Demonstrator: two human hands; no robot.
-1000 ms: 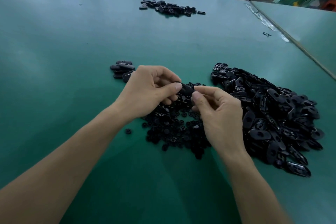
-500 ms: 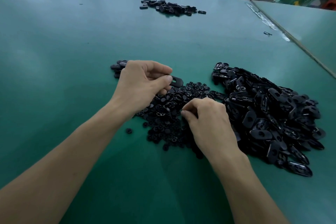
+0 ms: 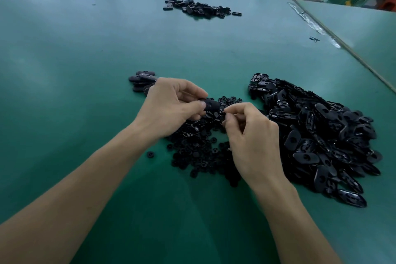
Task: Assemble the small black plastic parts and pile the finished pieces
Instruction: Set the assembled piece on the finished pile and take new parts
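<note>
Left hand (image 3: 171,107) pinches the oval shell (image 3: 211,105), right hand (image 3: 250,135) pinches a small button (image 3: 224,110) — both likely light, stiff, slippery — grip edges.

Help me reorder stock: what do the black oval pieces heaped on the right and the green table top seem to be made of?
The black oval pieces look like moulded hard plastic, semi-glossy: light glints on their rims and ribbed hollows. The green table top looks like a smooth satin mat or laminate, showing broad soft reflections; which, I cannot tell.
</note>
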